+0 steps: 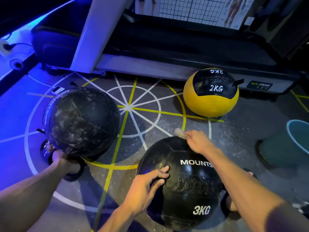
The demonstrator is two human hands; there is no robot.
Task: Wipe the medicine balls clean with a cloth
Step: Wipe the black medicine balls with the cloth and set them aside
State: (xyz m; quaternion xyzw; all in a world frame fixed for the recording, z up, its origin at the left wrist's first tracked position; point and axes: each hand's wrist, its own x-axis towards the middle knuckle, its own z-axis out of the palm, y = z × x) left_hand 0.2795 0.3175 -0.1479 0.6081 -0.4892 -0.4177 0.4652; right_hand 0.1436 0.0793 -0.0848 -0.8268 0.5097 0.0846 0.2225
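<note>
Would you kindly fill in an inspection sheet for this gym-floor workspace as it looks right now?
Surface: grey gym floor with white and yellow painted lines, speckled with white residue.
Job's things: glossy black 3KG medicine ball nearest; dusty black medicine ball at left, smeared white; yellow-and-black 2KG medicine ball at back right; small pale cloth.
Clutter: round teal basin at right edge.
Grippers: left hand rests on the 3KG ball; right hand pinches the cloth at that ball's far top.
Cables: dark plug and cord, far left.
Surroundings: grey treadmill base behind; grid poster.
</note>
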